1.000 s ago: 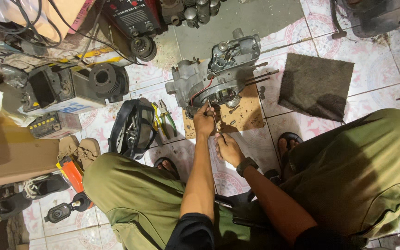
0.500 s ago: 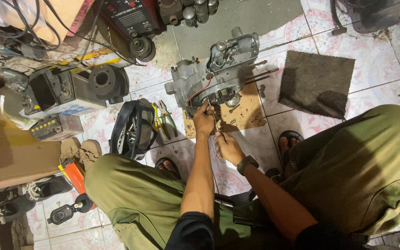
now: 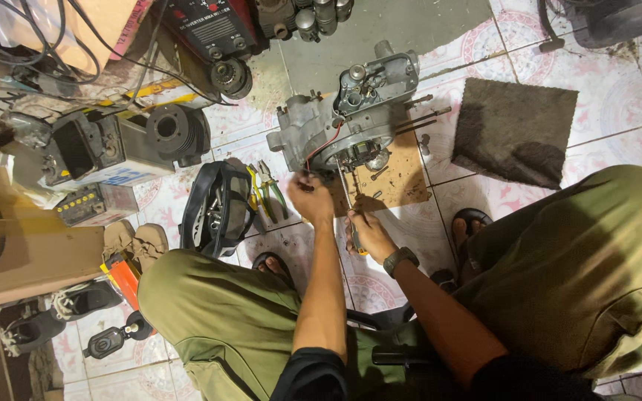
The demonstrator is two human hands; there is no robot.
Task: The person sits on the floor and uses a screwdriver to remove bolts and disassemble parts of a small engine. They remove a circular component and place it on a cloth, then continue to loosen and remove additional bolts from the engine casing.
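Note:
A grey metal engine block (image 3: 336, 122) with protruding studs rests on a brown board (image 3: 391, 178) on the tiled floor. My left hand (image 3: 310, 199) reaches to the block's near side, fingers pinched by a red wire there. My right hand (image 3: 365, 230), with a watch on the wrist, grips a screwdriver (image 3: 347, 194) whose shaft points up into the block's round opening. My knees in olive trousers frame both arms.
A dark mat (image 3: 516, 130) lies right of the block. Pliers (image 3: 265, 189) and a black tool bag (image 3: 213, 208) sit to the left. Engine parts (image 3: 124, 145), cables, a cardboard box (image 3: 16, 249) and shoes (image 3: 135, 241) crowd the left side.
Both hands have stayed at the engine block with only slight shifts. The view has drifted a little.

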